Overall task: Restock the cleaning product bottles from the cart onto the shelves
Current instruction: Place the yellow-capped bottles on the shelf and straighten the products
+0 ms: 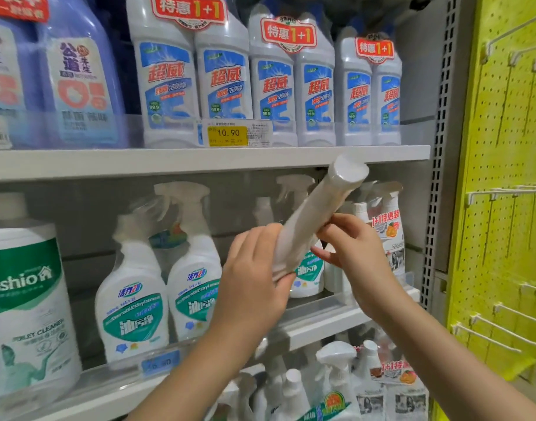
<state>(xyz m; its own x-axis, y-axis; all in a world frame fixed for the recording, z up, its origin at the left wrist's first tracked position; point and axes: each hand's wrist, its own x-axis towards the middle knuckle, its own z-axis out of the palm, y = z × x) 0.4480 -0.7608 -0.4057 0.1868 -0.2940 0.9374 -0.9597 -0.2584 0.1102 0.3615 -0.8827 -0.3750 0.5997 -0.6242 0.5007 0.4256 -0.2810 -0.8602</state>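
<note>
Bright even store light, soft shadows under shelf edge (pixel 200 161); wide-angle bowing at edges, slight motion blur throughout.

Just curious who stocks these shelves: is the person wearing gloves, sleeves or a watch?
No. The left hand and right hand are bare, no gloves or rings visible. The left forearm and right forearm are uncovered wherever visible: no sleeves or watch.

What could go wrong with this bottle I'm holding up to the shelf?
The bottle is tilted, its upper end close to the upper shelf; raising it could knock there. Left hand and right hand grip only its lower end, so it might slip. Spray bottles crowd the shelf behind; pushing in could topple one.
</note>
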